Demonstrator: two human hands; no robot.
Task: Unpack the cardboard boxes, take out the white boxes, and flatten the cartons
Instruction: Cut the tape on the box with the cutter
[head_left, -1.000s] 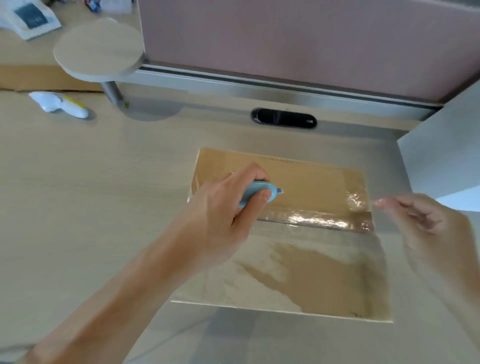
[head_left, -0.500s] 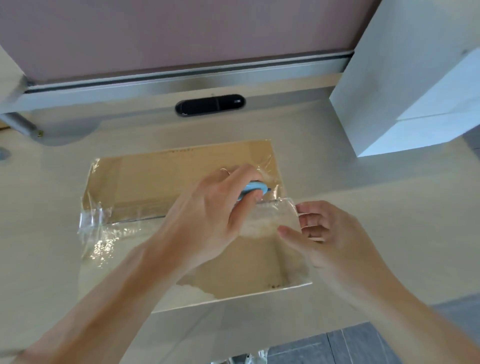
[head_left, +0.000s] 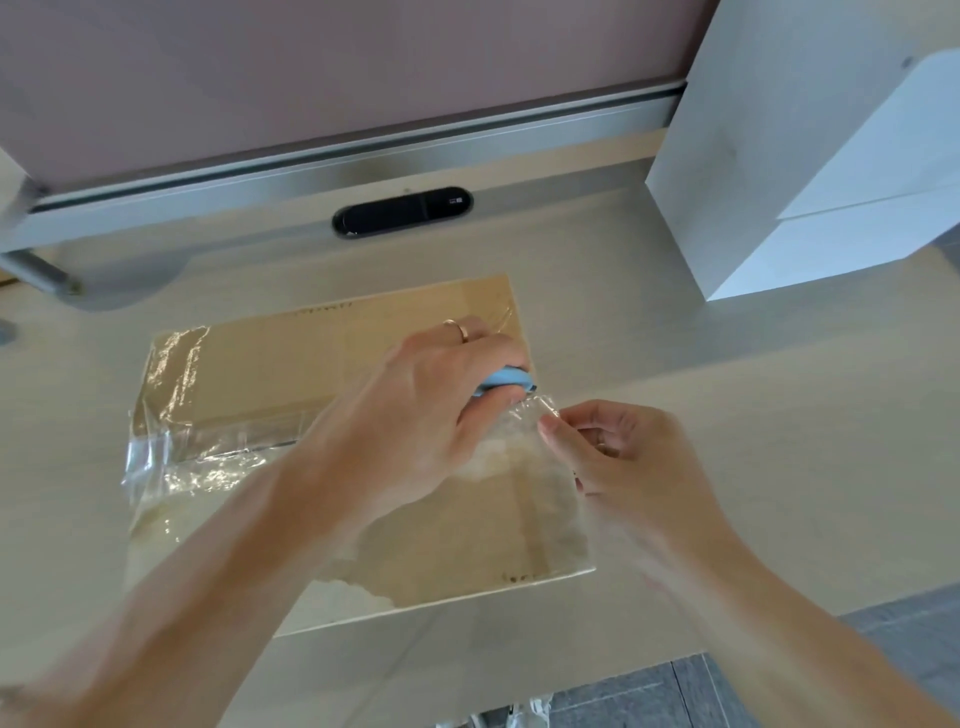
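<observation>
The left hand (head_left: 431, 410) grips a blue cutter (head_left: 506, 382) with its tip at the right end of the taped seam. Just beside it, the right hand (head_left: 618, 457) pinches a lifted end of clear tape (head_left: 535, 413) between thumb and forefinger. From both hands the tape's long axis runs leftward along the seam, across the top of the cardboard box (head_left: 291, 358) to its left edge. The right hand holds the free end, so a peel would likely travel left. The left forearm crosses the box top. The box lies flaps down near the front edge of the desk (head_left: 727, 415), and white boxes (head_left: 831, 208) stand at the far right.
</observation>
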